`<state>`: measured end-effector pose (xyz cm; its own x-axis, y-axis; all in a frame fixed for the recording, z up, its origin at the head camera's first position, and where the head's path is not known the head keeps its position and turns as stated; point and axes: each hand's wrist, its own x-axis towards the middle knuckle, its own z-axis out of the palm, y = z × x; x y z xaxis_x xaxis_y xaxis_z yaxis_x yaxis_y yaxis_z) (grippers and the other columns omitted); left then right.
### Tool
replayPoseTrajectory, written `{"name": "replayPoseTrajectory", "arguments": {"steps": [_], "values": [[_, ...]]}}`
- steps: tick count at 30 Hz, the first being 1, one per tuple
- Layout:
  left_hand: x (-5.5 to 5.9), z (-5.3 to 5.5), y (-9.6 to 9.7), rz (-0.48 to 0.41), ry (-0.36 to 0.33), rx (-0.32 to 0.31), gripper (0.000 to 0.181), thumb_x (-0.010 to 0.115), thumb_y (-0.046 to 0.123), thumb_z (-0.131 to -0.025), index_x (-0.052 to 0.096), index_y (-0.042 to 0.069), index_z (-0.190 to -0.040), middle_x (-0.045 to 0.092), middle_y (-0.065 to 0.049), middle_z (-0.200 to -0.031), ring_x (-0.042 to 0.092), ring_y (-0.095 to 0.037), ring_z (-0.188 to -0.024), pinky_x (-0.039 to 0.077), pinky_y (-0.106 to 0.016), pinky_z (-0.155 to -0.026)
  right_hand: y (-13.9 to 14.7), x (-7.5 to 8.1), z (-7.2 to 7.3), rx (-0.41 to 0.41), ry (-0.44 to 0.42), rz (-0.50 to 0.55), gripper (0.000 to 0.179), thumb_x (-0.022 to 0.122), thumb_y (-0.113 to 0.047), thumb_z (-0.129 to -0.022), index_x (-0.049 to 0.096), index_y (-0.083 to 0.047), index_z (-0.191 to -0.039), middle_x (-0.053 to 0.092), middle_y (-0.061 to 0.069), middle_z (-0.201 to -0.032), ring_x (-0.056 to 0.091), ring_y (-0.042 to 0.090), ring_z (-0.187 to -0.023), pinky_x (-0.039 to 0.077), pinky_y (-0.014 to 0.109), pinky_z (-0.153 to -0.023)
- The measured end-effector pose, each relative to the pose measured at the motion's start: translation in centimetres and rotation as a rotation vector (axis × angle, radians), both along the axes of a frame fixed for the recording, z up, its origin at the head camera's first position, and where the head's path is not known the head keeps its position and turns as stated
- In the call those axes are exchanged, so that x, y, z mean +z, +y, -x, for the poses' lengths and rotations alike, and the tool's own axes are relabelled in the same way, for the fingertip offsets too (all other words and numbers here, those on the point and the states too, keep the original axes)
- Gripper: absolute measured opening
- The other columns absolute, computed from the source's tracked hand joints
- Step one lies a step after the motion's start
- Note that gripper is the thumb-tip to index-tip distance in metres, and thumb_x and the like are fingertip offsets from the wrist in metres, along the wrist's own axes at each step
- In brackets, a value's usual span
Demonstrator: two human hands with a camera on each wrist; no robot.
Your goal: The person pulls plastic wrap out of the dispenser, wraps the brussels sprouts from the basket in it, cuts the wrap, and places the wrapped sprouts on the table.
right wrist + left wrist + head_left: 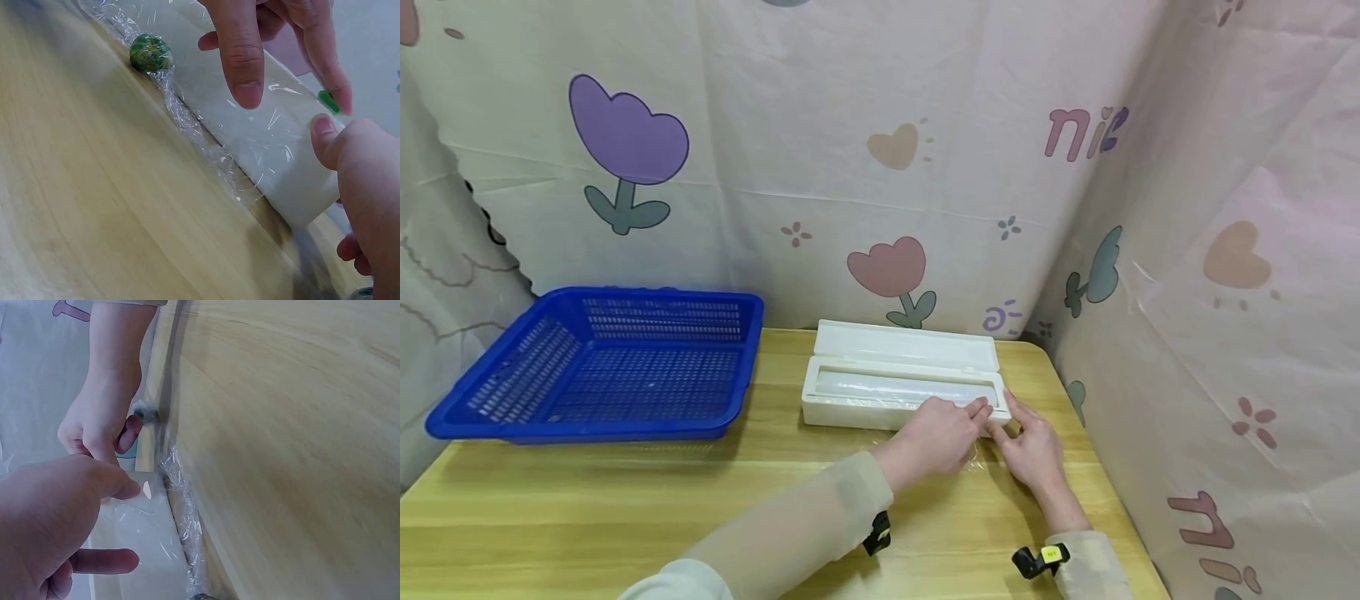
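Note:
A long white cling film box (857, 413) stands on the table with its lid (902, 346) raised and a roll of film (880, 385) inside. My left hand (942, 433) is over the front right of the box; its straight index finger touches a small green slider (329, 102) on the top edge, thumb apart. Gripping the box's right end is my right hand (1033, 446), its thumb (325, 137) on the front face. Crumpled clear film (187, 519) hangs over the front down to the table. A small round green thing (150, 52) lies wrapped in that film.
A blue plastic basket (745, 358) stands at the left back of the wooden table (625, 517). Printed cloth (760, 150) hangs behind the table and along its right side. Black cameras (1041, 560) are strapped to both wrists.

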<state>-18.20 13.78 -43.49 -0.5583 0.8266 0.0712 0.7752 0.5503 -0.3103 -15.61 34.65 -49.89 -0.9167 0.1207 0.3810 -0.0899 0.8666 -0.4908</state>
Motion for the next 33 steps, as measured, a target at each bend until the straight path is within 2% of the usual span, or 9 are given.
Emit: {"name": "replayPoseTrajectory", "arguments": {"steps": [6, 9, 12, 16, 18, 20, 23, 28, 33], "values": [[-0.1, -0.1, 0.0, 0.003, -0.016, 0.003, 0.073, 0.061, 0.048, -0.102, 0.039, 0.018, -0.165, 0.040, 0.007, -0.166, 0.046, -0.004, -0.054, 0.041, -0.022, -0.048, 0.2, 0.3, 0.0, 0.018, -0.003, -0.032, 0.070, 0.082, -0.039, -0.094, 0.057, -0.004, -0.150, 0.062, 0.024, -0.142, 0.057, 0.020, -0.066, 0.054, 0.052, -0.073], [-0.3, 0.0, 0.2, -0.022, -0.047, -0.004, 0.079, 0.066, 0.049, -0.098, 0.039, 0.016, -0.165, 0.039, 0.006, -0.167, 0.054, -0.004, -0.063, 0.047, -0.022, -0.054, 0.4, 0.6, 0.0, 0.027, -0.020, -0.043, 0.072, 0.081, -0.038, -0.095, 0.055, -0.002, -0.151, 0.059, 0.026, -0.144, 0.047, 0.016, -0.056, 0.053, 0.051, -0.072], [-0.3, 0.1, 0.4, -0.030, -0.086, 0.016, 0.084, 0.069, 0.051, -0.097, 0.036, 0.017, -0.166, 0.036, 0.007, -0.168, 0.058, -0.006, -0.070, 0.053, -0.025, -0.062, 0.4, 0.9, -0.1, 0.049, -0.036, -0.056, 0.074, 0.079, -0.039, -0.097, 0.052, 0.000, -0.153, 0.057, 0.026, -0.147, 0.042, 0.018, -0.053, 0.050, 0.049, -0.069], [-0.3, 0.1, 0.4, -0.015, -0.107, 0.029, 0.085, 0.069, 0.050, -0.097, 0.034, 0.017, -0.167, 0.034, 0.007, -0.169, 0.055, -0.006, -0.067, 0.053, -0.025, -0.062, 0.2, 1.1, -0.1, 0.074, -0.044, -0.065, 0.075, 0.077, -0.040, -0.098, 0.049, 0.001, -0.155, 0.055, 0.026, -0.149, 0.058, 0.028, -0.071, 0.053, 0.054, -0.080], [-0.3, 0.1, 0.4, -0.009, -0.098, 0.025, 0.083, 0.068, 0.049, -0.098, 0.035, 0.016, -0.166, 0.035, 0.006, -0.169, 0.053, -0.006, -0.064, 0.051, -0.024, -0.058, 0.1, 1.1, 0.0, 0.085, -0.047, -0.064, 0.073, 0.077, -0.037, -0.099, 0.049, 0.000, -0.155, 0.055, 0.025, -0.149, 0.067, 0.037, -0.093, 0.053, 0.059, -0.091], [-0.3, 0.1, 0.5, -0.009, -0.087, 0.025, 0.082, 0.067, 0.050, -0.098, 0.035, 0.016, -0.166, 0.036, 0.006, -0.168, 0.052, -0.005, -0.063, 0.049, -0.023, -0.057, 0.1, 1.0, 0.0, 0.093, -0.053, -0.064, 0.072, 0.077, -0.035, -0.099, 0.048, -0.001, -0.156, 0.055, 0.024, -0.150, 0.067, 0.044, -0.114, 0.050, 0.062, -0.098], [-0.4, 0.1, 0.5, -0.026, -0.070, 0.032, 0.083, 0.067, 0.051, -0.098, 0.034, 0.017, -0.167, 0.038, 0.007, -0.167, 0.054, -0.006, -0.063, 0.050, -0.025, -0.057, 0.0, 0.8, 0.0, 0.098, -0.045, -0.073, 0.069, 0.077, -0.031, -0.099, 0.049, -0.002, -0.156, 0.055, 0.024, -0.150, 0.055, 0.048, -0.133, 0.045, 0.065, -0.106], [-0.4, 0.1, 0.9, -0.035, -0.007, 0.039, 0.075, 0.067, 0.048, -0.099, 0.040, 0.022, -0.164, 0.045, 0.008, -0.163, 0.059, -0.004, -0.067, 0.049, -0.024, -0.055, -0.2, 0.7, -0.1, 0.083, -0.005, -0.104, 0.067, 0.077, -0.027, -0.098, 0.051, -0.001, -0.155, 0.057, 0.026, -0.147, 0.057, 0.051, -0.130, 0.047, 0.067, -0.103], [-0.4, -0.3, 1.1, -0.004, 0.041, 0.045, 0.061, 0.061, 0.038, -0.103, 0.048, 0.022, -0.161, 0.047, 0.007, -0.162, 0.045, -0.004, -0.055, 0.040, -0.022, -0.047, -0.5, 0.2, -0.1, 0.052, 0.030, -0.136, 0.066, 0.078, -0.027, -0.096, 0.054, -0.003, -0.153, 0.060, 0.024, -0.144, 0.063, 0.050, -0.123, 0.052, 0.065, -0.093]]}}
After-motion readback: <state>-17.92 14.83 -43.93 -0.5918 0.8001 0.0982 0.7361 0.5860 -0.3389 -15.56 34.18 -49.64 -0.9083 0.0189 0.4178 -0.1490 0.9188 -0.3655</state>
